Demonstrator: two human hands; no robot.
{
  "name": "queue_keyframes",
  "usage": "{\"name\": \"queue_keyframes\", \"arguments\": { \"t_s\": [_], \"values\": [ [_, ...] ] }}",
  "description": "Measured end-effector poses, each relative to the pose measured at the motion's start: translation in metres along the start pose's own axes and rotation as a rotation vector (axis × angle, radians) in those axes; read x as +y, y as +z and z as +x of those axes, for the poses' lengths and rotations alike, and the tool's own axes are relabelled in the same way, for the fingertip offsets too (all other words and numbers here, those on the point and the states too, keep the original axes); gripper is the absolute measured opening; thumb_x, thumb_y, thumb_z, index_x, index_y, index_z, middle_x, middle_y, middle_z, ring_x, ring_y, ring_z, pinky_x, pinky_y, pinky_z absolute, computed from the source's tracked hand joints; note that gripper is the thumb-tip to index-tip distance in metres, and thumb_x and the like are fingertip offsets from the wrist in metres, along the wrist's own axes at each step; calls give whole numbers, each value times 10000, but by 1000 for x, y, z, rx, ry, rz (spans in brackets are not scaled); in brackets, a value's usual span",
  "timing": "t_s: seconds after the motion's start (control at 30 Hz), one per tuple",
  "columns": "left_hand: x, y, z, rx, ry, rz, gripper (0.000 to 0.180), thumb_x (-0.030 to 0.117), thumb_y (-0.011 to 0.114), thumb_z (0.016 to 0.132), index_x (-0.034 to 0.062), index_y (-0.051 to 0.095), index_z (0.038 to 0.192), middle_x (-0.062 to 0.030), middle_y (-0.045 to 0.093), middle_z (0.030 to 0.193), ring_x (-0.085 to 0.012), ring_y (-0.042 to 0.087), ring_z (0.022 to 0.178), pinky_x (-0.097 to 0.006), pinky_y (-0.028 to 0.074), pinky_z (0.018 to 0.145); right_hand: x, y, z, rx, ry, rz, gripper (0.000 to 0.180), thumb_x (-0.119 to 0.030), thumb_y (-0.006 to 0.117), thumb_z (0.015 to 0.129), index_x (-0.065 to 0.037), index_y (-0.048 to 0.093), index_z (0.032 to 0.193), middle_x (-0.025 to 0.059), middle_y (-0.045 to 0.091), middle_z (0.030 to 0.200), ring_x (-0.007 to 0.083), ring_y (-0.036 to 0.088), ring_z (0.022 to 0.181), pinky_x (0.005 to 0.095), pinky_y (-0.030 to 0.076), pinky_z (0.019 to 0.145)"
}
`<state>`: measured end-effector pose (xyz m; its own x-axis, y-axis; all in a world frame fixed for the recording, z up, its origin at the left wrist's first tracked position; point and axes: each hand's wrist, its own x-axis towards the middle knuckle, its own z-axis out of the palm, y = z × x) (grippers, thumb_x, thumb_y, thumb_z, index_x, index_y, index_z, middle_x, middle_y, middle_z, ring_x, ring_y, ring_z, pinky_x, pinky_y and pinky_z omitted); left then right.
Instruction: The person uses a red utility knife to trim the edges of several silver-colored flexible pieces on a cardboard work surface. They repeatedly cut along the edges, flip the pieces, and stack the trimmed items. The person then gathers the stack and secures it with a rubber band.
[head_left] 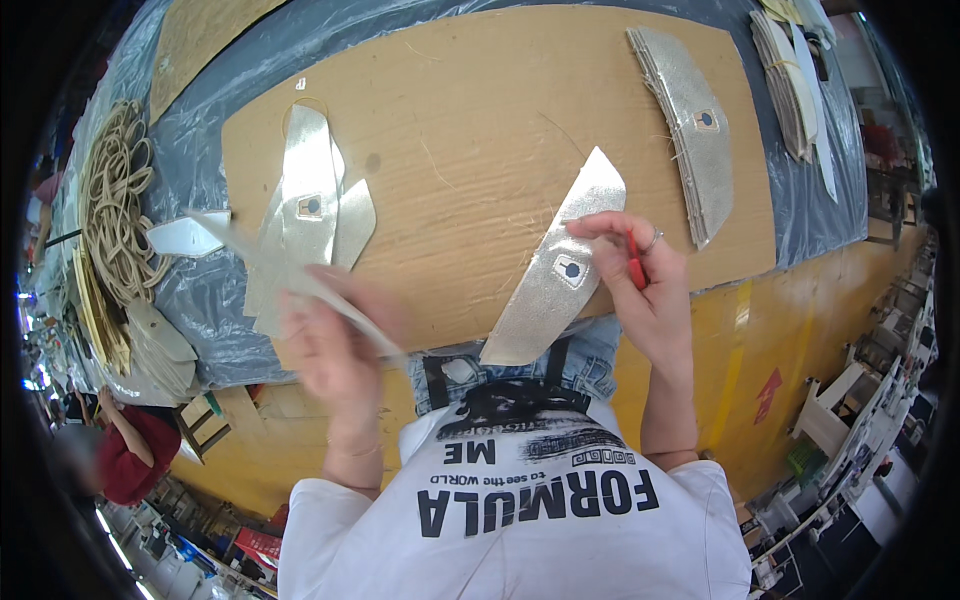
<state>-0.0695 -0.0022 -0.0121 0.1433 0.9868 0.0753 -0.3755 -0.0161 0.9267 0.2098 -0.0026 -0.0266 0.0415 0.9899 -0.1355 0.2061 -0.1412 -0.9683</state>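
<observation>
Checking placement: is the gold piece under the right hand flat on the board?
Mostly flat: gold piece lies on board, lower end overhanging; right hand presses it.

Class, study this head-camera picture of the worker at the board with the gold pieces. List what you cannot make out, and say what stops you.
Head view:
- Left hand: motion blur smears it and the gold strip it holds, so the grip is unclear.
- Red tool: mostly hidden inside the right hand, so its kind cannot be told.
- Stack of gold pieces: edges too fine to count.
- Pale stack: cut off by the top edge.
</observation>
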Motion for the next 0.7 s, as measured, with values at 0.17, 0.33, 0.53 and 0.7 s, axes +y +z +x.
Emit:
{"name": "queue_keyframes", "arguments": {
  "t_s": [0.17, 0.33, 0.53, 0.7],
  "values": [
    [9, -30, 13, 443, 58, 1258, 491, 153, 550, 1006, 33, 429, 1466, -175, 617, 1157, -304, 621, 1015, -402, 496, 847, -7, 2, -10, 53, -253, -211, 355, -155, 747, 880, -29, 674, 1204, 89, 573, 1016, 163, 626, 840, 275, 522, 729],
    [-10, 17, 26, 13, 208, 1399, 503, 133, 712, 860, 55, 580, 1339, -202, 547, 1339, -384, 484, 1276, -470, 365, 1060, -11, -8, -20, 17, -156, -471, 438, -156, 763, 849, -60, 671, 1267, 91, 547, 991, 196, 579, 849, 304, 496, 733],
    [-50, 62, 46, -297, 270, 1266, 260, 172, 760, 824, 66, 687, 1049, -121, 613, 1223, -336, 582, 1124, -447, 392, 986, -9, -17, -24, -48, -318, -772, 463, -102, 777, 799, -91, 696, 1255, 74, 571, 995, 210, 542, 868, 314, 449, 761],
    [-51, 59, 40, -374, 323, 1209, 166, 180, 745, 826, 85, 629, 898, -44, 630, 1037, -265, 607, 981, -442, 407, 905, -7, -11, -23, -10, -310, -752, 468, -100, 785, 778, -118, 711, 1240, 53, 578, 976, 208, 532, 849, 327, 443, 745]
  ]
}}
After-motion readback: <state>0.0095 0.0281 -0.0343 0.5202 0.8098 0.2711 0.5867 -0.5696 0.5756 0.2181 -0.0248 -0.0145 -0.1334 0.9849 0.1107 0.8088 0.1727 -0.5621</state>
